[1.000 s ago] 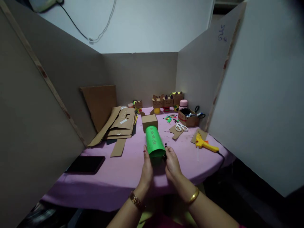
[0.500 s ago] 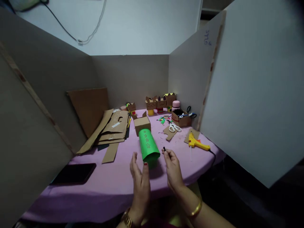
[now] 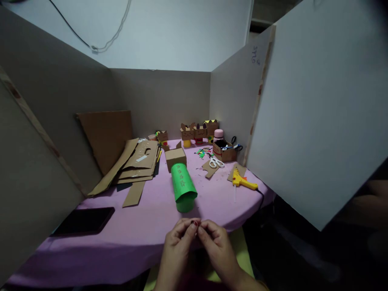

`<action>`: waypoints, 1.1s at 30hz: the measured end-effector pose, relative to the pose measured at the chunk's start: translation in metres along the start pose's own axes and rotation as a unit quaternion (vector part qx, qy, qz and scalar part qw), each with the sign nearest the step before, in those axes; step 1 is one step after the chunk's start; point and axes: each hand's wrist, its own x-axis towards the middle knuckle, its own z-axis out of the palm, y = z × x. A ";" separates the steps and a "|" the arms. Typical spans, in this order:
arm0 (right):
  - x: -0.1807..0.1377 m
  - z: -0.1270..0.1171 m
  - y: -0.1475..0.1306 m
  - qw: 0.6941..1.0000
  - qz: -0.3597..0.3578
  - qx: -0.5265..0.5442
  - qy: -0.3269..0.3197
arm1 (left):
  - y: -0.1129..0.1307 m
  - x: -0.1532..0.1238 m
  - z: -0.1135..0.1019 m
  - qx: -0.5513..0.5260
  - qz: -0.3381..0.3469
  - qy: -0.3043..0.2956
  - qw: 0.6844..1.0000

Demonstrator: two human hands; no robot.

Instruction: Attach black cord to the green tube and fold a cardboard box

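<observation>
My left hand [image 3: 178,244] and my right hand [image 3: 216,246] meet at the table's front edge, thumbs and fingertips pinched together. A small black piece is held between them, mostly hidden by the fingers. Just beyond lies a green paper tube [image 3: 183,184] with a row of drawn stars, its open end towards me. A small cardboard box [image 3: 176,158] with ear-like flaps is joined to the tube's far end. Neither hand touches the tube or the box.
Cardboard sheets [image 3: 141,159] are stacked at left, behind a dark tablet [image 3: 83,221]. White scissors [image 3: 216,162], a yellow glue gun [image 3: 244,180] and a cardboard box of tools [image 3: 224,153] are at right. Cardboard animal figures [image 3: 200,132] stand at the back. Partition walls enclose the table.
My left hand has gone from open beside the tube to pinching against my right fingertips. My right hand has drawn back towards me with the black piece. The view has shifted slightly.
</observation>
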 end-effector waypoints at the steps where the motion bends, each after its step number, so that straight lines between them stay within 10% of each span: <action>1: 0.000 -0.002 0.001 1.000 0.005 -0.003 -0.006 | 0.000 0.000 -0.001 -0.007 -0.014 0.003 1.000; 11: 0.001 -0.008 -0.002 0.968 0.152 0.189 -0.063 | -0.002 -0.001 -0.004 -0.020 -0.042 0.008 0.999; 21: -0.018 -0.017 0.027 0.963 0.195 0.087 -0.165 | 0.002 -0.005 -0.010 -0.003 -0.053 0.072 0.996; 29: -0.005 -0.034 0.007 0.989 -0.027 -0.131 -0.057 | 0.004 -0.005 -0.013 0.002 -0.050 0.027 0.998; 33: -0.005 -0.014 0.000 0.992 0.050 -0.039 -0.106 | 0.002 -0.004 -0.010 -0.006 -0.061 0.024 0.998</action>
